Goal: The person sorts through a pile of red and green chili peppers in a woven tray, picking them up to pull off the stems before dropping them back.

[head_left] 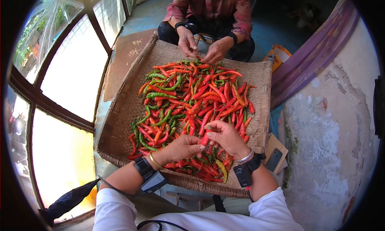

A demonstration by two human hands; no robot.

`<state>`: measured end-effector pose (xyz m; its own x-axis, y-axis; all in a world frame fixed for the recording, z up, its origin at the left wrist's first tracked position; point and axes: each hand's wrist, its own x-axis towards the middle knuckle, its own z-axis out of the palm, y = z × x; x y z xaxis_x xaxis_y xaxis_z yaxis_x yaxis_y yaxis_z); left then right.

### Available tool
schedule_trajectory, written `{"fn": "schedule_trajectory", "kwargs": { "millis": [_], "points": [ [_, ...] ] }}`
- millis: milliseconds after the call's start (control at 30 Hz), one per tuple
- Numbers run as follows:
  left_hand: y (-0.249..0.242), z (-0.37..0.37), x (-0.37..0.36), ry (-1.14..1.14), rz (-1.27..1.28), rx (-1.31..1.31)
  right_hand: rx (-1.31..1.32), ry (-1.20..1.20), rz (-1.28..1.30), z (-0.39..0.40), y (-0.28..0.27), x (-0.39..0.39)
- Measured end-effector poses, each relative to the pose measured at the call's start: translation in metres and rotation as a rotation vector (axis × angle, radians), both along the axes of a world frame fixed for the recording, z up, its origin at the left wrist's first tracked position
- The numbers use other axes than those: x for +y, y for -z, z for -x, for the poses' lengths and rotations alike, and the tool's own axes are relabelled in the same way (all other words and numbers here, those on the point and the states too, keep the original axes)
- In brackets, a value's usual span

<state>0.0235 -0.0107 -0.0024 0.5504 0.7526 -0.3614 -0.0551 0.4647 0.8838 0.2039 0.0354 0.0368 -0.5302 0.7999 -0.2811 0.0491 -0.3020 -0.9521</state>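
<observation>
Between my two hands is a red chili pepper [205, 140], held above the pile. My left hand [182, 148] pinches its lower part. The fingertips of my right hand [228, 138] are closed at its upper, stem end. Beneath and beyond them, a heap of red, orange and green chili peppers [196, 95] covers much of a woven tray [120, 122]. A yellowish-green pepper [221, 170] lies near the tray's front edge, below my right hand.
Across the tray sits another person in a red patterned shirt [208, 6], both hands [202, 50] together over the far peppers. Windows [66, 70] line the left side. To the right are a purple curtain [317, 54], a worn wall [325, 150] and a phone [274, 159] beside the tray.
</observation>
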Motion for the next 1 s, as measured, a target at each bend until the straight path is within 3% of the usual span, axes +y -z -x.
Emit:
{"fn": "schedule_trajectory", "kwargs": {
  "millis": [100, 300, 433, 500, 533, 633, 700, 733, 800, 833, 900, 967, 1000],
  "points": [
    [0.000, 0.000, 0.000, -0.003, 0.002, 0.030, -0.052, -0.092, 0.023, 0.002, 0.007, -0.003],
    [-0.010, 0.013, 0.010, 0.082, 0.053, 0.241, -0.057, 0.056, 0.110, -0.003, 0.012, 0.004],
    [-0.032, 0.033, 0.031, -0.211, -0.022, 0.177, -0.069, 0.134, 0.063, -0.013, 0.026, 0.015],
    [-0.037, 0.036, 0.044, -0.631, -0.157, -0.208, -0.085, 0.169, 0.084, -0.011, 0.028, 0.013],
    [-0.036, 0.044, 0.051, -0.724, -0.241, -0.305, -0.125, 0.193, 0.026, -0.008, 0.027, 0.014],
    [-0.033, 0.050, 0.053, -0.776, -0.281, -0.245, -0.233, 0.155, -0.119, -0.008, 0.044, 0.015],
    [-0.022, 0.041, 0.047, -0.564, -0.108, 0.060, -0.500, -0.075, -0.475, -0.008, 0.052, 0.012],
    [-0.012, 0.037, 0.042, -0.376, -0.060, 0.134, -0.575, -0.160, -0.477, -0.007, 0.052, 0.011],
    [0.003, 0.023, 0.033, -0.037, -0.236, 0.410, -0.626, -0.224, -0.575, -0.007, 0.057, 0.008],
    [0.005, 0.019, 0.029, -0.032, -0.235, 0.409, -0.676, -0.287, -0.675, -0.007, 0.058, 0.007],
    [0.004, 0.012, 0.022, 0.206, -0.429, 0.605, -0.740, -0.270, -0.660, -0.008, 0.057, 0.009],
    [0.018, 0.009, 0.018, 0.181, -0.514, 0.641, -0.765, 0.029, -0.835, -0.011, 0.061, 0.013],
    [0.019, 0.009, 0.017, 0.166, -0.542, 0.627, -0.838, 0.065, -0.813, -0.012, 0.053, 0.015]
  ]
}}
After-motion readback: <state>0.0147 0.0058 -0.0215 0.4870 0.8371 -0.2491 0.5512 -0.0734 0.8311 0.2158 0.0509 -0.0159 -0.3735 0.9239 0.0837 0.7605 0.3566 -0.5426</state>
